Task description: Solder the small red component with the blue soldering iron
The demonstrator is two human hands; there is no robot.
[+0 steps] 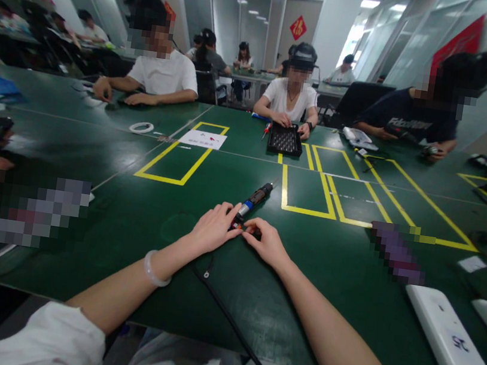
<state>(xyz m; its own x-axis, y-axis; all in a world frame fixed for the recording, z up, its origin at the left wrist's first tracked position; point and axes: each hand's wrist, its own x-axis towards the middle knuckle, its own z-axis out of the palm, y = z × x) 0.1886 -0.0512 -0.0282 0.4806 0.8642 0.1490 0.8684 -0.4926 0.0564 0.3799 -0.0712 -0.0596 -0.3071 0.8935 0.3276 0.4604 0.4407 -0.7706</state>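
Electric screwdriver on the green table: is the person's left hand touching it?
Touching. The head view shows the left hand with fingertips on the rear end of the electric screwdriver, the right hand meeting it too.

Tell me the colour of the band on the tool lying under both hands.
Blue, on the black electric screwdriver; head view shows it.

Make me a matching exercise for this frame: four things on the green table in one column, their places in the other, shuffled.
Things:
1. electric screwdriver
2. black tray
3. white paper
4. white box

Places:
A. far side, in front of the person in a cap
B. near right edge of the table
C. at the top of the left yellow rectangle
D. at the fingertips of the left hand and right hand

Pairs: 1-D, 2-A, 3-C, 4-B
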